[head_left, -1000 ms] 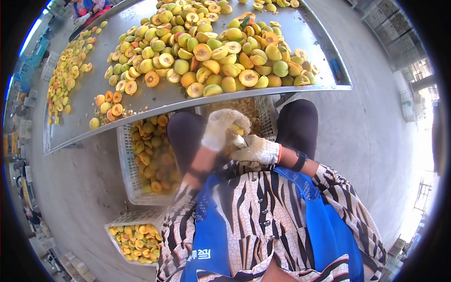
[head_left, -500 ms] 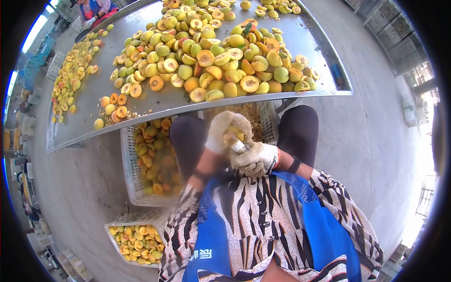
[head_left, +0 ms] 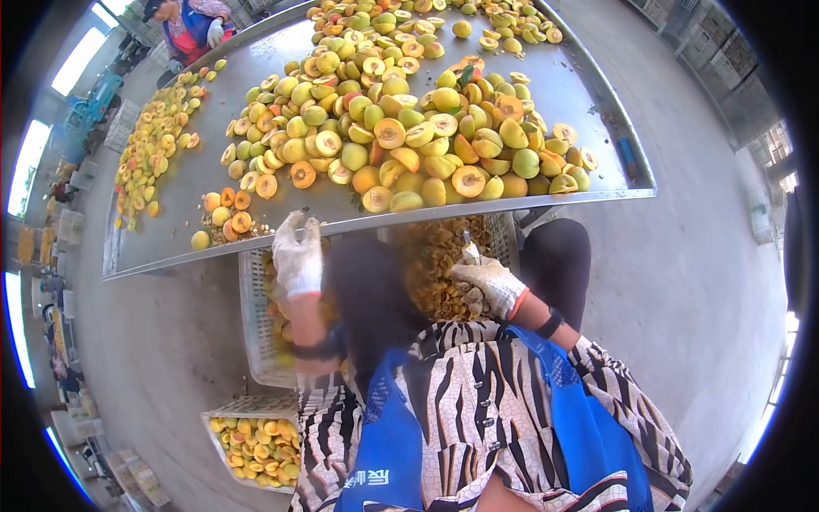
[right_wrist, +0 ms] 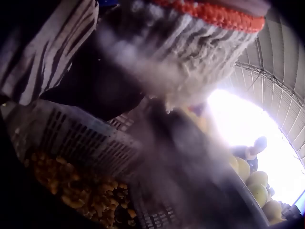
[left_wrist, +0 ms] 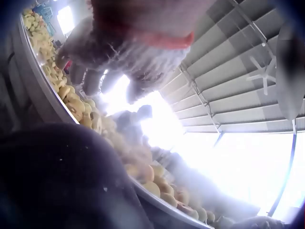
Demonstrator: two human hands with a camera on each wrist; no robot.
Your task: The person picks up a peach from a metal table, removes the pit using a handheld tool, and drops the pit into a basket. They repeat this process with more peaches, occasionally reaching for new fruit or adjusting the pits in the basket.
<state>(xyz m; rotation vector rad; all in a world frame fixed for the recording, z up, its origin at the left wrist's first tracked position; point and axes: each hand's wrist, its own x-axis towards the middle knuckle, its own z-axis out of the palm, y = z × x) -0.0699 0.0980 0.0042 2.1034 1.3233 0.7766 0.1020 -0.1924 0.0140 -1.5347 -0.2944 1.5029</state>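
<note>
Both hands wear off-white knit gloves. My left hand is at the near edge of the metal table, its fingers pointing toward the tabletop; in the left wrist view the gloved fingers hang apart with no fruit visible among them. Lower and to the right, my right hand grips a small pitting tool with a pale handle and a metal tip pointing up and away. Under it is a crate of brownish pits and scraps. Halved yellow-green stone fruit are heaped on the table, some cut faces showing pits.
The table's raised metal rim runs across in front of the knees. A white crate of fruit halves stands below my left arm, another crate closer in. Across the table sits a person beside another fruit heap.
My left hand, earlier holding a piece of fruit against the tool, has moved left and forward to the table edge without visible fruit. The right hand has moved slightly right, still holding the tool.
</note>
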